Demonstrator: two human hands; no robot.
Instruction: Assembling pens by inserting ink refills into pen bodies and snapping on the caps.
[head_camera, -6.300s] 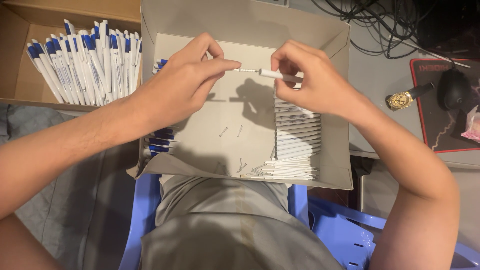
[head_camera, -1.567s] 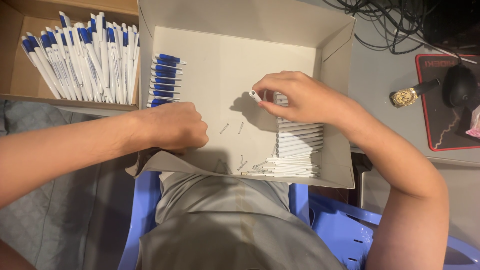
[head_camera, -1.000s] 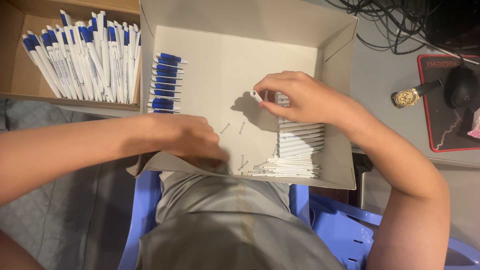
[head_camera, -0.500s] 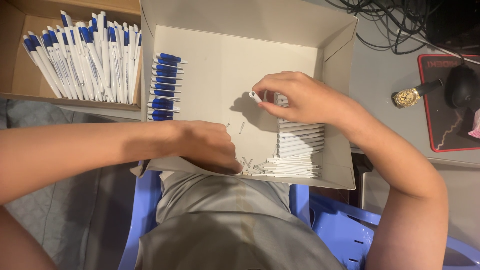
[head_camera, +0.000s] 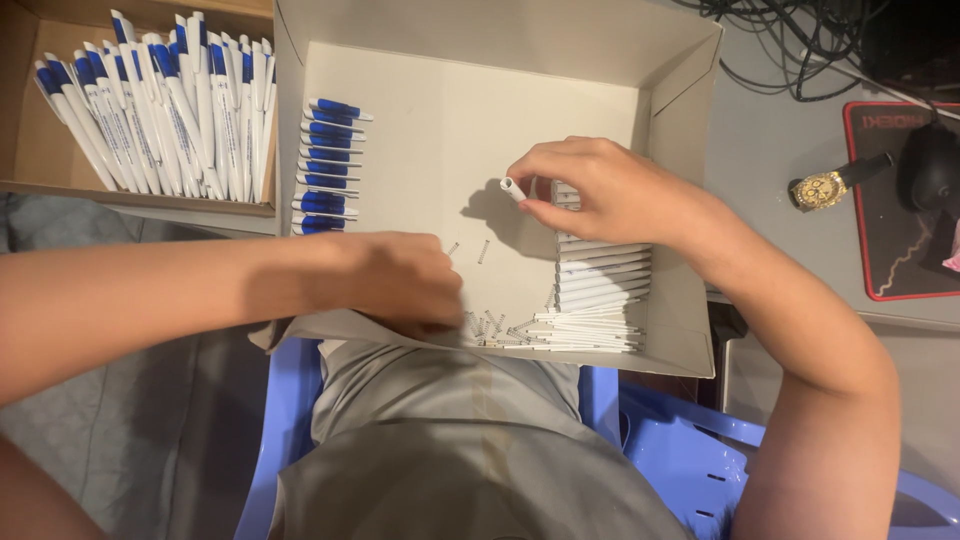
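Right hand (head_camera: 600, 190) pinches a white pen barrel (head_camera: 514, 188) above the stacked barrels (head_camera: 600, 285) in our white box (head_camera: 690, 110); left hand (head_camera: 400, 285) is curled over the small springs (head_camera: 490, 325), grip hidden. We judge many finished pens (head_camera: 150, 100) fill the cardboard box, with plenty of blue caps (head_camera: 325, 165) and barrels left.

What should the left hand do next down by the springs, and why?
Probably pinch one small spring and lift it toward the white pen barrel held in the right hand. The left hand is at the spring heap, and the barrel's open end faces it.
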